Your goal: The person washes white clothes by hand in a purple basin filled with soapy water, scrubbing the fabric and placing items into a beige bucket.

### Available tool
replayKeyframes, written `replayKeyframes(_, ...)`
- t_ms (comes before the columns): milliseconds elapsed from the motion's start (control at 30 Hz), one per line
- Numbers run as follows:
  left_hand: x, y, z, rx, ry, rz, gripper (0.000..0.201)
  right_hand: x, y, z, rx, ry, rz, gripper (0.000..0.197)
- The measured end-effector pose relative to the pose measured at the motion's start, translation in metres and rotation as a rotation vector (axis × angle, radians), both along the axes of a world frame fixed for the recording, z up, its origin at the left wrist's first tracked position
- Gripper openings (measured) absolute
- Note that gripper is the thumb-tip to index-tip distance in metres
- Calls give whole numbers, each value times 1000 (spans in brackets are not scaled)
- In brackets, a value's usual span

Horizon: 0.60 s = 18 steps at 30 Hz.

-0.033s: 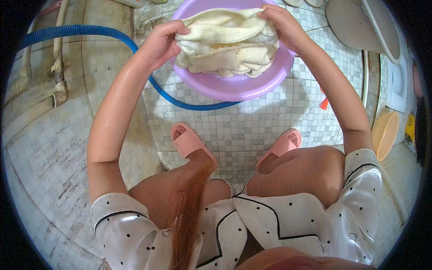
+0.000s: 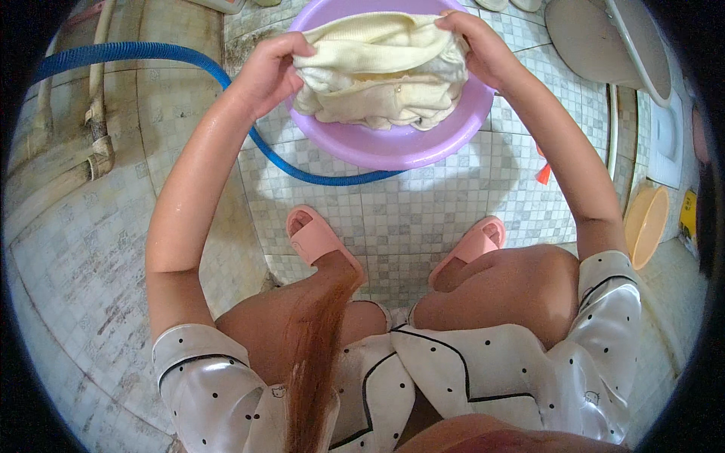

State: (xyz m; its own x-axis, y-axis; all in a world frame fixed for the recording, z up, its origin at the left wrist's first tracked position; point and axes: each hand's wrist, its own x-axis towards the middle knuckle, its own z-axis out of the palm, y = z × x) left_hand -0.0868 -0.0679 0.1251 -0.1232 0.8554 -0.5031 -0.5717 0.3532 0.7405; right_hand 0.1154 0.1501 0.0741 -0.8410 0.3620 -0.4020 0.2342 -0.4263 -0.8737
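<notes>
Between my two hands, a bunched cream knit garment with a ribbed edge is stretched over a purple basin. My left hand pinches the garment's edge at its left end. At the right end, my right hand grips the same upper edge between thumb and fingers. The cloth sags in folds between them, and its lower part hangs within the basin's outline. Whether it rests on the basin's bottom is hidden by the folds.
A blue ribbed hose curves across the tiled floor, passing by the basin. Pipes run along the left wall. At right are an orange-yellow basin, a large grey-beige basin and a small red-orange object. My feet in pink slippers stand below the basin.
</notes>
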Motion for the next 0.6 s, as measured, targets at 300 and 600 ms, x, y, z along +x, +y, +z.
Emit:
replayKeyframes(300,14,13,3,-62,109,184,29,10,-9,24,-177,22,101,24)
replayKeyframes(600,22,11,2,-20,43,120,27,7,-24,34,650,-10,362,18)
